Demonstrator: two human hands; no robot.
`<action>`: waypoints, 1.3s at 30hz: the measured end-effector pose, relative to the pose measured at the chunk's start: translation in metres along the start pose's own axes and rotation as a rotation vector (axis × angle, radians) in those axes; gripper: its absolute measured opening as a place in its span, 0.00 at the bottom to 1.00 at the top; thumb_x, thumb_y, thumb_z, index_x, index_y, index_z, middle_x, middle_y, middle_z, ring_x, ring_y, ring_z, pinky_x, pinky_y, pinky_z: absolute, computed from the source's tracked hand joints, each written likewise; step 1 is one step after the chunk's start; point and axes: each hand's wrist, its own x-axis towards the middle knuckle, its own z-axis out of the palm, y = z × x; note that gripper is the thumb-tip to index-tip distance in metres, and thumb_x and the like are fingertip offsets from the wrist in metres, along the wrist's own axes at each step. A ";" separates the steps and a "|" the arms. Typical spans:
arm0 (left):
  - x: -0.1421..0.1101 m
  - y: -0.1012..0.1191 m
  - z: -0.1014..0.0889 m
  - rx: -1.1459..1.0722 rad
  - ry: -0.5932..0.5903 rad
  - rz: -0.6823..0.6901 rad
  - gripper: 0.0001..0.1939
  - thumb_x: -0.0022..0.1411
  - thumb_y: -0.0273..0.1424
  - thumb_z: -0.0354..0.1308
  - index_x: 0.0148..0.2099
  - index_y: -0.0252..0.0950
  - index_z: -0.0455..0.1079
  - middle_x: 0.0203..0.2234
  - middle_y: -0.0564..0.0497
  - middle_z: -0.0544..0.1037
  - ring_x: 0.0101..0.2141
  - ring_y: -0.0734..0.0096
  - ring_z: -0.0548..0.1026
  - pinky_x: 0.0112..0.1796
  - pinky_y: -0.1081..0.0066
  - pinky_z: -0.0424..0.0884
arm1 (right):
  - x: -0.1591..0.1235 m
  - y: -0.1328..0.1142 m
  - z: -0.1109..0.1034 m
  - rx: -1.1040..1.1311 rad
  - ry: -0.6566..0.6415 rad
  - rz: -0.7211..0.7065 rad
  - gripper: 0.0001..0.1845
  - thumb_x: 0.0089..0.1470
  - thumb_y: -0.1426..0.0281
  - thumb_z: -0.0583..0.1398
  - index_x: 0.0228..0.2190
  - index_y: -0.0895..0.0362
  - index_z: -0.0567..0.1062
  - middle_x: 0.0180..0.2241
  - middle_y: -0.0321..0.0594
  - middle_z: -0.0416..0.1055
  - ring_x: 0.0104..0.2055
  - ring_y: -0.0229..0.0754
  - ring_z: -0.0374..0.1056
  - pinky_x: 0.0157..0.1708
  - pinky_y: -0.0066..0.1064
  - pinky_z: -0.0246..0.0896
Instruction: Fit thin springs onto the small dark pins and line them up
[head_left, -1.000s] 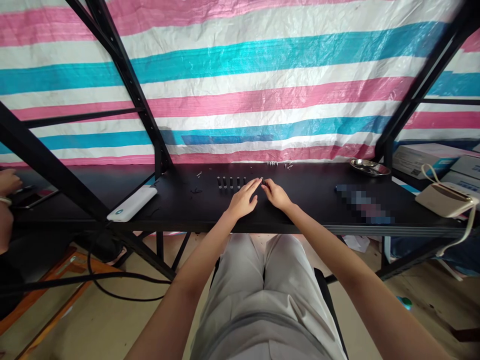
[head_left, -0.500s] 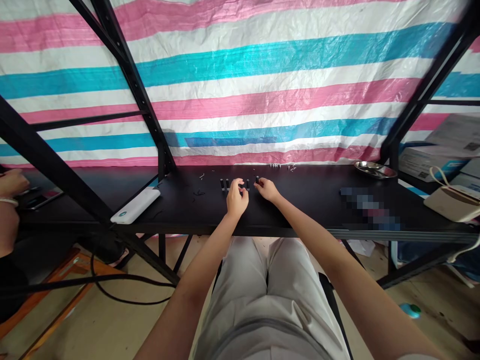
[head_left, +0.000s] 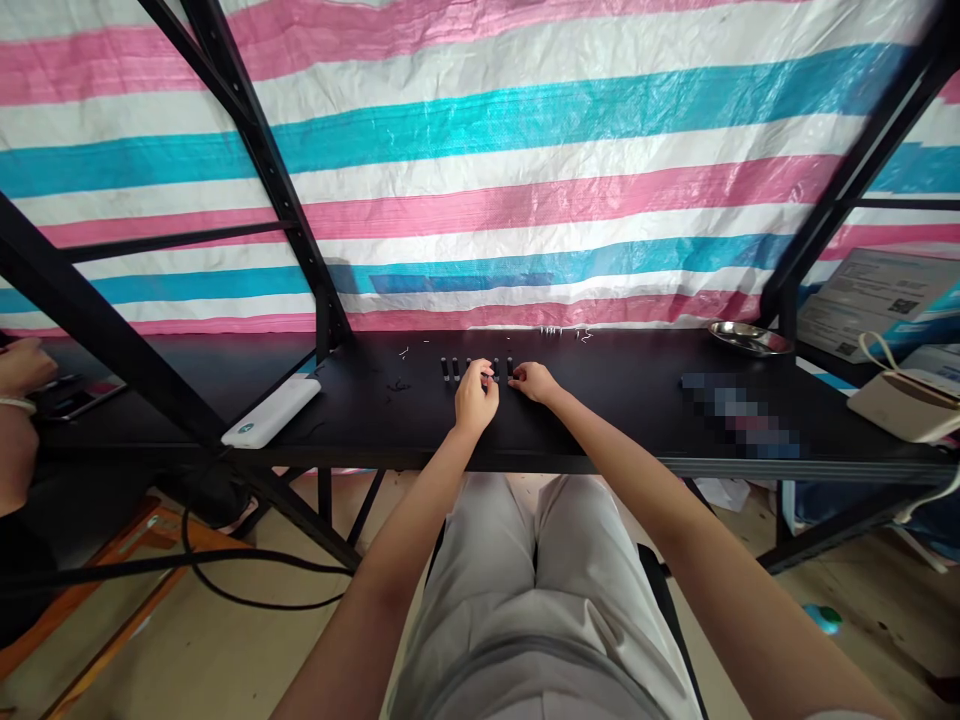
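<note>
Several small black cylinders (head_left: 456, 369) with pale lower ends form a row across the black table (head_left: 615, 400). My left hand (head_left: 475, 400) rests over the middle of this row, thumb and fingers curled toward each other. Its fingers cover part of the row, and what lies between them is too small to make out. My right hand (head_left: 535, 382) is at the right end, its fingertips closed at the lower part of the last black cylinder (head_left: 510, 366).
Small white bits (head_left: 551, 331) lie along the back edge, and dark scraps (head_left: 397, 386) left of the row. A white power bank (head_left: 271, 412) lies at left; a metal dish (head_left: 750, 340), blurred-out item (head_left: 739, 415) and cream bag (head_left: 904, 402) at right. Another person's hand (head_left: 26, 368) is far left.
My left hand moved left from beside my right hand onto the row, and its fingers curled. My right hand shifted slightly left, and the last cylinder now lines up with the row. The view tilted slightly.
</note>
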 end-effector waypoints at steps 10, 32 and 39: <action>-0.004 0.012 0.001 -0.008 -0.524 0.188 0.21 0.59 0.28 0.50 0.56 0.37 0.61 0.41 0.49 0.75 0.40 0.70 0.74 0.45 0.69 0.69 | -0.074 0.045 -0.028 -0.287 0.113 -0.054 0.20 0.60 0.60 0.49 0.49 0.52 0.70 0.50 0.46 0.65 0.51 0.49 0.59 0.49 0.45 0.54; -0.004 0.000 0.011 -0.001 -0.789 0.135 0.20 0.62 0.35 0.47 0.54 0.38 0.68 0.54 0.50 0.68 0.56 0.68 0.64 0.57 0.67 0.58 | -0.085 0.055 -0.026 -0.256 0.036 0.010 0.24 0.61 0.65 0.45 0.56 0.58 0.62 0.60 0.47 0.55 0.62 0.46 0.49 0.59 0.46 0.44; -0.004 0.002 0.009 -0.013 -0.790 0.129 0.20 0.62 0.35 0.47 0.54 0.36 0.68 0.54 0.48 0.67 0.56 0.68 0.64 0.57 0.67 0.58 | -0.087 0.053 -0.027 -0.255 0.030 0.012 0.24 0.61 0.66 0.45 0.56 0.58 0.62 0.60 0.47 0.55 0.63 0.46 0.48 0.59 0.47 0.43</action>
